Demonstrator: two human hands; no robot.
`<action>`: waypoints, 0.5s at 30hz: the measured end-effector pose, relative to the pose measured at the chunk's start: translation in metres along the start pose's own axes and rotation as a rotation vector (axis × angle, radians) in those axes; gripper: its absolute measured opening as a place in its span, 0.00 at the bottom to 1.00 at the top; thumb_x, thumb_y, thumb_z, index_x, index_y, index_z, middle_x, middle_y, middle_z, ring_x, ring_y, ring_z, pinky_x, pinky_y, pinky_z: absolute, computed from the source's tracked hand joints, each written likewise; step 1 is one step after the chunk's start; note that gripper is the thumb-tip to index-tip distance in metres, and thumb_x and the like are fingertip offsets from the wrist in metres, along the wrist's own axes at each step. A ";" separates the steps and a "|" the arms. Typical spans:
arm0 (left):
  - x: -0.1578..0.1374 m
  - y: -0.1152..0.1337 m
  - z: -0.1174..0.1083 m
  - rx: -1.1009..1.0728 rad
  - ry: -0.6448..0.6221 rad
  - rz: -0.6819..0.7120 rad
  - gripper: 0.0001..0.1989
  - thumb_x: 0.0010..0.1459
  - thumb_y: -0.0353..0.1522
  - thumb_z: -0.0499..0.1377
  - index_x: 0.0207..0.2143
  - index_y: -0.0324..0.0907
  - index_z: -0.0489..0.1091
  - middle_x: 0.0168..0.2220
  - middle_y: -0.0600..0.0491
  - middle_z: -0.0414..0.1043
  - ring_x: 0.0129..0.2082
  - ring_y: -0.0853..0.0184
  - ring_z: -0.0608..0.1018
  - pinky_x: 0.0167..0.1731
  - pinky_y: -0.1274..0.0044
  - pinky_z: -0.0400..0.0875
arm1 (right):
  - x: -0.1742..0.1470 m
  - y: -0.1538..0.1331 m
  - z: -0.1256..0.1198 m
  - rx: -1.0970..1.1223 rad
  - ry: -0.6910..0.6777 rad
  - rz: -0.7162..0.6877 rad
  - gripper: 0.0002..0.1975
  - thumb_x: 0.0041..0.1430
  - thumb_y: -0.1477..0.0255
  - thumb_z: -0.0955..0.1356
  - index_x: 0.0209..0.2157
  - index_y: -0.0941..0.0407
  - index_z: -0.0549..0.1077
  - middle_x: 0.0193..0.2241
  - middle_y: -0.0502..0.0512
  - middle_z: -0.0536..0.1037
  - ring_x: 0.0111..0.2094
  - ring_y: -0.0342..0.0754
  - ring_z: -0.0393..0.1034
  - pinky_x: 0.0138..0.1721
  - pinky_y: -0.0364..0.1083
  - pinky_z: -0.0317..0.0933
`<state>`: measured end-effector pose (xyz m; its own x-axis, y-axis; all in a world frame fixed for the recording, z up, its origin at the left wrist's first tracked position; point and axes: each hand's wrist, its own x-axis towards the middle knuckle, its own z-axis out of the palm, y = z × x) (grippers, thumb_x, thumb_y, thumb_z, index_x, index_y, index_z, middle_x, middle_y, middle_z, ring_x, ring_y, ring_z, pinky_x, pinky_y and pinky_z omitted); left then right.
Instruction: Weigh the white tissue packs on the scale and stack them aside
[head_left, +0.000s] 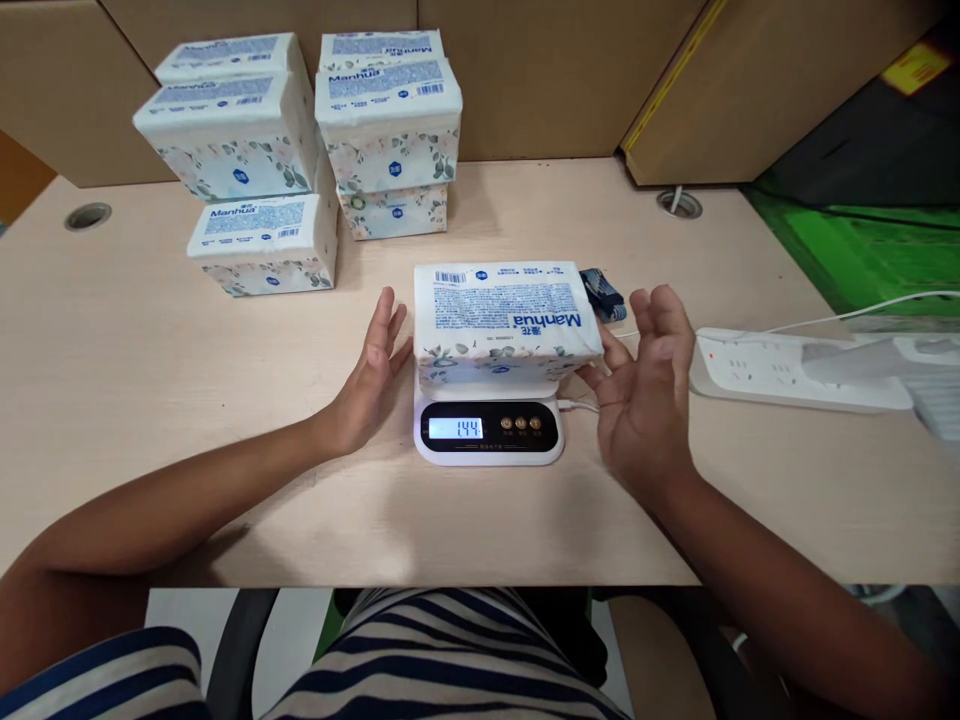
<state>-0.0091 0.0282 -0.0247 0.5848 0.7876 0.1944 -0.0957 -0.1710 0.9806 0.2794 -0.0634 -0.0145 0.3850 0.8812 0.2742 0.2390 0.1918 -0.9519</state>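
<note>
A white tissue pack (499, 310) with blue print and a floral side lies on a white digital scale (489, 458), covering its weighing plate. The scale's lit display (455, 428) seems to read 1.44. To the left of the pack, my left hand (367, 375) is open, fingers stretched up and thumb side toward it, with a small gap. My right hand (649, 385) is open at the pack's right end. Its lower fingers reach the pack's edge; whether they touch it I cannot tell.
Stacked tissue packs stand at the back left (240, 130) and beside them (390, 120), before a brown partition (540, 80). A dark patterned cloth bundle (602, 295) lies behind the scale. A white power strip (795, 370) with cables lies right. Cable holes (88, 216) pierce the desk.
</note>
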 end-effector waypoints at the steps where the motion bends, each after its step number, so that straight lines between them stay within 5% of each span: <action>1: 0.000 0.001 0.000 -0.030 0.005 -0.008 0.45 0.66 0.70 0.41 0.80 0.72 0.35 0.84 0.67 0.28 0.84 0.48 0.30 0.80 0.46 0.40 | 0.002 0.001 0.000 0.000 -0.001 0.044 0.33 0.74 0.40 0.55 0.76 0.27 0.52 0.81 0.51 0.49 0.74 0.67 0.63 0.58 0.68 0.76; 8: 0.001 0.002 -0.001 -0.106 0.032 -0.047 0.46 0.65 0.70 0.44 0.79 0.72 0.37 0.84 0.65 0.33 0.84 0.47 0.34 0.79 0.44 0.43 | 0.007 -0.005 0.004 0.118 0.026 0.240 0.41 0.68 0.33 0.56 0.75 0.35 0.57 0.81 0.57 0.50 0.71 0.68 0.68 0.54 0.66 0.79; 15: 0.003 0.010 0.001 -0.124 0.038 -0.079 0.46 0.64 0.71 0.46 0.79 0.72 0.40 0.84 0.70 0.21 0.84 0.46 0.34 0.79 0.43 0.44 | 0.008 -0.006 0.003 0.067 0.041 0.233 0.36 0.71 0.36 0.55 0.68 0.40 0.66 0.73 0.61 0.65 0.66 0.66 0.73 0.48 0.65 0.81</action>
<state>-0.0075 0.0278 -0.0145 0.5638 0.8179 0.1151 -0.1507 -0.0352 0.9879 0.2779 -0.0562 -0.0067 0.4588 0.8871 0.0505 0.0806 0.0151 -0.9966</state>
